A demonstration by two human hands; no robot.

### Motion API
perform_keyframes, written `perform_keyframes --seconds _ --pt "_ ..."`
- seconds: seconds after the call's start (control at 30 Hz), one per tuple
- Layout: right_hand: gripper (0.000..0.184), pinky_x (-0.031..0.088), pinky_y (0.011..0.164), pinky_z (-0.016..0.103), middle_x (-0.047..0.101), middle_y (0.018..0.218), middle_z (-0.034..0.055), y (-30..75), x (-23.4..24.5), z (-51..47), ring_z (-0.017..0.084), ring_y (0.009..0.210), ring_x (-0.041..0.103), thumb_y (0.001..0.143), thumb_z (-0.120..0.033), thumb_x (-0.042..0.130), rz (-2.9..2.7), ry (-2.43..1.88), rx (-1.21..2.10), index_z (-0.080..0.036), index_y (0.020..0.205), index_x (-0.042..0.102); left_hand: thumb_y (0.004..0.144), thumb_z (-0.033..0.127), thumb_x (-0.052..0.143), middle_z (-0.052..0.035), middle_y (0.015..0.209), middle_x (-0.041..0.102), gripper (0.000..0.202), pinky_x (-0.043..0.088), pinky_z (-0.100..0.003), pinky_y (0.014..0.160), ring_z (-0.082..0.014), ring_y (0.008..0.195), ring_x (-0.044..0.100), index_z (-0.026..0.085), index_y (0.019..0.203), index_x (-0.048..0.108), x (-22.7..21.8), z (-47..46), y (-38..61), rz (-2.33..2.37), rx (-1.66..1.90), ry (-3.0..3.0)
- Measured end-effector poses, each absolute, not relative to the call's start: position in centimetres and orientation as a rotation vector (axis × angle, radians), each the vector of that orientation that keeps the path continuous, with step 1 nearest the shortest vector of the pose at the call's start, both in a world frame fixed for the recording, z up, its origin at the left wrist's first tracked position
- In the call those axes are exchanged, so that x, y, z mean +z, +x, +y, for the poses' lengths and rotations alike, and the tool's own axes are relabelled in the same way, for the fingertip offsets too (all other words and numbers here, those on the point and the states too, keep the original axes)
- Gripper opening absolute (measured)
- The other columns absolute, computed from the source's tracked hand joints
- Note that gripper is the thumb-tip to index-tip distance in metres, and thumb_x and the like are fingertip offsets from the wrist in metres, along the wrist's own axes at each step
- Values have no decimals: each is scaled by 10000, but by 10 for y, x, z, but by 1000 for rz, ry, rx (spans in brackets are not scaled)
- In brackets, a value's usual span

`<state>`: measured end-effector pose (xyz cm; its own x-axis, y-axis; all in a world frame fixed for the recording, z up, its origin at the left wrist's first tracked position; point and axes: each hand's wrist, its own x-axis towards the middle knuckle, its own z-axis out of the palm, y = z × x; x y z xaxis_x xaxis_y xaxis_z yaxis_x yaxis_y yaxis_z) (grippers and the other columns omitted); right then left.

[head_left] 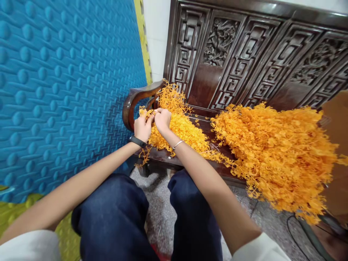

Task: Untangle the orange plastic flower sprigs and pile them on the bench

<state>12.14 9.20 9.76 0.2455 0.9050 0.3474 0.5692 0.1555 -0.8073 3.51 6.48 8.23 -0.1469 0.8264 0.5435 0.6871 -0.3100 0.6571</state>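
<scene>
The fingertips of both hands are buried in orange sprigs, so exactly how each finger closes cannot be made out; the piece being pinched blends into the heap behind it. The big orange pile [277, 152] runs off toward the right edge, and a brown board [337, 123] there is cut off by the frame.

The left hand [142, 127] and right hand [162, 119] meet knuckle to knuckle, both curled shut on a small orange plastic sprig [151, 113] held between them. It sits at the near-left end of the smaller orange heap [182, 130], which spreads away from the grip to the right and behind, with a tuft standing up just beyond the hands. Further right of the grip, apart from this heap by a strip of bare seat, lies the big pile.

Both heaps rest on a dark carved wooden bench [244, 50]; its curved armrest [133, 101] loops just left of the hands. Left of that stands a blue studded foam mat [62, 87], upright and close to the left forearm. Below the grip are the person's knees in dark jeans [114, 217] over a speckled floor [157, 206].

Both forearms reach forward and converge, wrists slightly bent down. A black wristband [138, 141] circles the left wrist, a thin silver bracelet [178, 144] the right.
</scene>
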Motion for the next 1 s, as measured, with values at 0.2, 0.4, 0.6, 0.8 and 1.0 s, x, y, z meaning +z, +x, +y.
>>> perform_keyframes --seconds 0.2,0.4,0.6,0.8,1.0 --pt "267 433 728 283 665 749 68 117 97 98 186 742 587 854 -211 451 -1297 -1604 407 -156 791 705 830 271 515 -74 693 651 179 391 -275 618 -218 685 601 140 799 634 81 78 49 1781 1473 1761" --pt "263 439 727 303 673 802 98 131 89 107 201 762 596 852 -204 443 -1108 -1726 455 -147 817 698 821 286 538 -110 675 655 239 400 -304 621 -260 723 619 165 619 578 78 88 74 1832 1325 1646" --pt "258 435 751 352 665 815 132 142 85 112 237 805 594 845 -195 444 -1038 -1724 451 -141 799 691 804 274 566 -119 632 642 257 399 -313 607 -269 703 626 178 567 542 74 93 84 1813 1323 1618" --pt "316 443 699 345 665 860 158 133 77 118 247 803 607 867 -196 385 -1038 -1784 377 -125 908 691 786 229 590 -80 603 637 219 409 -289 621 -245 730 631 183 576 542 71 100 80 1756 1396 1587" --pt "426 447 648 369 656 864 195 147 73 128 281 797 627 863 -125 272 -1150 -1747 307 -85 1062 646 809 224 565 -55 635 623 169 402 -271 603 -206 689 608 164 651 559 73 83 78 1714 1476 1572"
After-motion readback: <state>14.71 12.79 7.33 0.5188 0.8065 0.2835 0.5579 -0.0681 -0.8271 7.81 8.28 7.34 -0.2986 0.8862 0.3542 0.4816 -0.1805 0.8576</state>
